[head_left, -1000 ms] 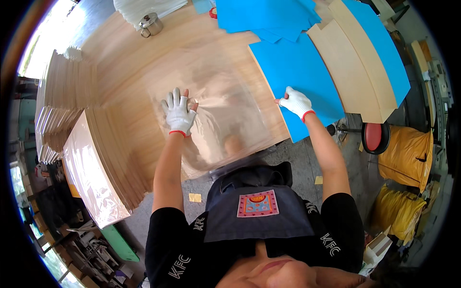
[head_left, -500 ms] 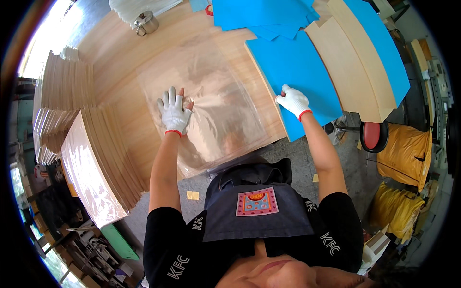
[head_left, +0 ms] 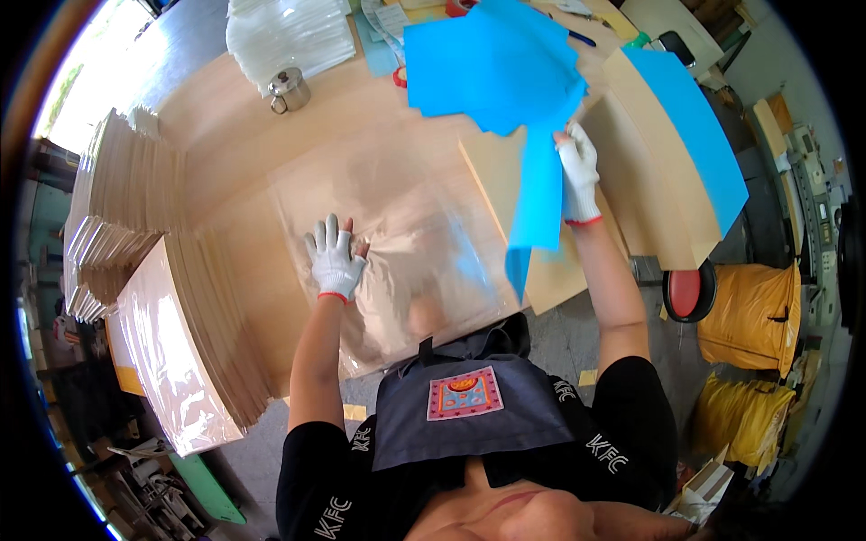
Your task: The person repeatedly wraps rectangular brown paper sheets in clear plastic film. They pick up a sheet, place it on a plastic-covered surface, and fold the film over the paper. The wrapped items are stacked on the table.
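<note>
My left hand [head_left: 336, 261], in a white glove with bare fingertips, lies flat with spread fingers on a clear plastic bag or film [head_left: 406, 298] in the middle of the table. My gloved right hand [head_left: 580, 171] is closed on the edge of a blue sheet [head_left: 539, 194]. That sheet is bent and seen partly edge-on, lifted off a tan board [head_left: 559, 279] at the table's front right. Just beyond it lies a fanned pile of blue sheets [head_left: 487, 68].
Stacks of plastic-wrapped boards [head_left: 171, 343] stand along the left. A metal cup [head_left: 289, 90] sits at the back, near white plastic sheets [head_left: 289, 41]. More tan boards [head_left: 654, 162] and a blue-faced panel [head_left: 699, 135] are on the right, beyond which stands a red stool [head_left: 689, 293].
My right hand has taken hold of the blue sheet and raised it off the tan board, moving away from me. My left hand stays flat on the film.
</note>
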A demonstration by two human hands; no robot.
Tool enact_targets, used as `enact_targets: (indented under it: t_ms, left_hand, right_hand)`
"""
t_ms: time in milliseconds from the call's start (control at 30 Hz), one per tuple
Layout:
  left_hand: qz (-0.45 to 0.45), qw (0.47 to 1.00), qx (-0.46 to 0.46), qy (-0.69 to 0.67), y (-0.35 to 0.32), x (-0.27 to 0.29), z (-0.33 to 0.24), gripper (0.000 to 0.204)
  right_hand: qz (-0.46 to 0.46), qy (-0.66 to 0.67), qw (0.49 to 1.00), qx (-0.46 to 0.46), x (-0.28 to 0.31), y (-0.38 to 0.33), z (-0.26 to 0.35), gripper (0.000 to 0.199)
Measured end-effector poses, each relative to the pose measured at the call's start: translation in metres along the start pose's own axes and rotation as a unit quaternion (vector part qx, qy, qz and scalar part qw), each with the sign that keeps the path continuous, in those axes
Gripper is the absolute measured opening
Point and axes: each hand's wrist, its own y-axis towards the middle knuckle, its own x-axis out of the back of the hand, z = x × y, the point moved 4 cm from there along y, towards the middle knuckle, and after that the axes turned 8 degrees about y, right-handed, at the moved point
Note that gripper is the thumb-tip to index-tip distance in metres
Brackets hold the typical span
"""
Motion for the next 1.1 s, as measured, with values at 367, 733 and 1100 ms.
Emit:
enact_targets:
  t_ms: [367, 733, 1100]
  left_hand:
    - [0.027, 0.997, 0.024, -0.072, 0.012, 0.01, 0.004, 0.062]
    - [0.103, 0.991, 0.024, -0.081, 0.017, -0.001, 0.008, 0.071]
    - [0.064, 0.996, 0.02, -0.059, 0.019, 0.008, 0.005, 0.063]
  right_hand:
    - [-0.041, -0.621, 0.77, 0.142, -0.107, 0.261, -0.032, 0.03]
    - [-0.038, -0.614, 0.777, 0.134, -0.068, 0.398, -0.185, 0.043]
    - [0.226, -0.326, 0.918, 0.022, 0.002, 0.045, -0.105, 0.04]
